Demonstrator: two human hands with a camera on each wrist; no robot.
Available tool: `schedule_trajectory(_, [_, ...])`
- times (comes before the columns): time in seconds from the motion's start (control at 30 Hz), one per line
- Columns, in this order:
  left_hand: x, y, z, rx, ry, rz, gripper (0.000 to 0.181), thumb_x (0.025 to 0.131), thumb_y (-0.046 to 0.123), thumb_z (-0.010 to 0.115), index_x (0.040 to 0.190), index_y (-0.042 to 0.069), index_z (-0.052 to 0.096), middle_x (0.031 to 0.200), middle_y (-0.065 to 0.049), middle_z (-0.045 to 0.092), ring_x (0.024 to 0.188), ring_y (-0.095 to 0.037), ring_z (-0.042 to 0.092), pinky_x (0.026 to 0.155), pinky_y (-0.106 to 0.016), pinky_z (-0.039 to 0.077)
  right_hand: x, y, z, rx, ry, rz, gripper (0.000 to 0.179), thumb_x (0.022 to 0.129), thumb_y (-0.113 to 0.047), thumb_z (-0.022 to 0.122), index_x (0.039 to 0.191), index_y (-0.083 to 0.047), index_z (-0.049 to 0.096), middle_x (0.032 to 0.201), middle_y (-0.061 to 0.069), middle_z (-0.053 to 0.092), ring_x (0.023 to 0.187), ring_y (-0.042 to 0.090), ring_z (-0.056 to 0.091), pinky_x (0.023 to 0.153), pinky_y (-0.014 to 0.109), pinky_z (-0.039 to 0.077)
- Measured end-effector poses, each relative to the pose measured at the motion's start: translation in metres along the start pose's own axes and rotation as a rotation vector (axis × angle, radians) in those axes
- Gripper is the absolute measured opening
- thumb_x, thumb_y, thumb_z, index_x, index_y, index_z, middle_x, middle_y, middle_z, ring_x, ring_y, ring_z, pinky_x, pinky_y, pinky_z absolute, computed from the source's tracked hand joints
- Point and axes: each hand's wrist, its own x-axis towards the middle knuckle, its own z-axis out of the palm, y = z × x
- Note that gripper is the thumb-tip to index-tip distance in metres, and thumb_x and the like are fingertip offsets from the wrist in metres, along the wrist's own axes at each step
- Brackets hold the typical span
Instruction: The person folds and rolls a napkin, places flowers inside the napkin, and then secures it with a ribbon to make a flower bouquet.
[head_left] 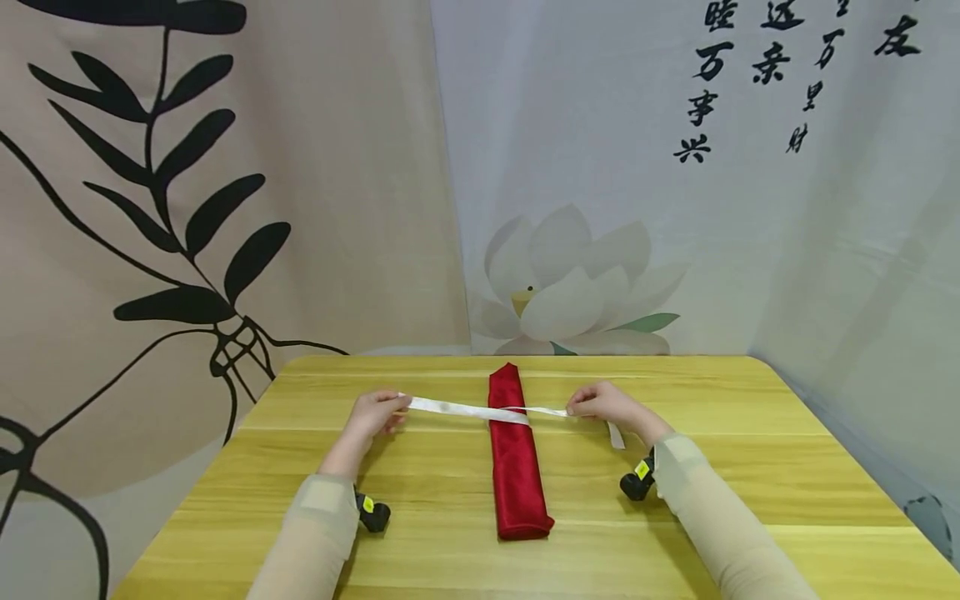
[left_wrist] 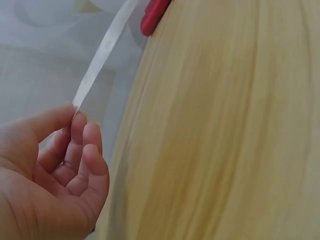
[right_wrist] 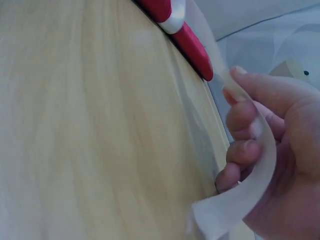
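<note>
A rolled or folded bundle of shiny red cloth (head_left: pixel 519 475) lies lengthwise on the table. A white ribbon (head_left: pixel 461 408) passes around its upper part and stretches out to both sides. On the left, my left hand (head_left: pixel 375 414) pinches one end of the ribbon between thumb and forefinger; the left wrist view shows the ribbon (left_wrist: pixel 102 52) running taut from the fingertips. My right hand (head_left: pixel 611 406) pinches the other side, and a loose tail of ribbon (right_wrist: pixel 227 210) hangs past its palm. Both hands are raised above the table, apart from the cloth.
The wooden table (head_left: pixel 420 542) has a far edge just beyond the bundle. Behind it hangs a printed cloth backdrop (head_left: pixel 360 167) with leaves, a lotus and writing. Black wrist devices (head_left: pixel 373 514) sit under both sleeves.
</note>
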Motion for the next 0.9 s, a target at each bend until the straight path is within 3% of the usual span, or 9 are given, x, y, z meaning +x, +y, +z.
schedule_trajectory(0.17, [-0.006,0.003,-0.004,0.060,-0.015,0.030,0.037,0.088,0.020,0.071,0.110,-0.009,0.063,0.090,-0.013,0.069,0.063,-0.013,0.062,0.052,-0.024,0.046,-0.003,0.002,-0.009,-0.018,-0.024,0.013,0.025,0.092,-0.019,0.065,0.107,0.002,0.068,0.102,0.006,0.067,0.094,0.022,0.062,0.078,0.037,0.049])
schedule_trajectory(0.37, [-0.006,0.004,-0.008,0.213,-0.031,0.038,0.017,0.088,0.019,0.070,0.084,0.003,0.067,0.076,-0.005,0.065,0.055,-0.011,0.055,0.049,-0.023,0.042,-0.009,0.002,-0.019,-0.068,-0.028,0.003,0.020,0.092,-0.015,0.064,0.105,0.000,0.069,0.099,0.005,0.067,0.089,0.022,0.060,0.074,0.036,0.047])
schedule_trajectory(0.53, [-0.004,0.003,-0.010,0.308,-0.067,0.028,0.018,0.087,0.021,0.071,0.079,0.005,0.067,0.069,-0.004,0.064,0.049,-0.012,0.048,0.045,-0.023,0.034,-0.009,0.006,-0.029,-0.092,0.024,0.016,0.018,0.091,-0.014,0.065,0.103,-0.002,0.069,0.097,0.005,0.066,0.083,0.019,0.055,0.071,0.035,0.046])
schedule_trajectory(0.7, [-0.007,0.004,-0.013,0.321,-0.203,0.065,0.019,0.090,0.022,0.069,0.089,0.003,0.069,0.082,-0.006,0.070,0.061,-0.016,0.060,0.049,-0.026,0.038,-0.009,0.006,-0.035,-0.092,0.086,-0.006,0.020,0.090,-0.010,0.065,0.106,0.002,0.067,0.096,0.008,0.064,0.081,0.020,0.053,0.071,0.034,0.046])
schedule_trajectory(0.9, [-0.013,0.014,-0.017,0.275,-0.400,0.144,0.024,0.093,0.024,0.066,0.099,0.002,0.068,0.090,-0.007,0.069,0.075,-0.024,0.061,0.058,-0.029,0.044,-0.006,0.000,-0.036,-0.136,0.194,-0.060,0.025,0.091,-0.007,0.062,0.111,0.008,0.064,0.092,0.008,0.059,0.081,0.020,0.049,0.069,0.032,0.043])
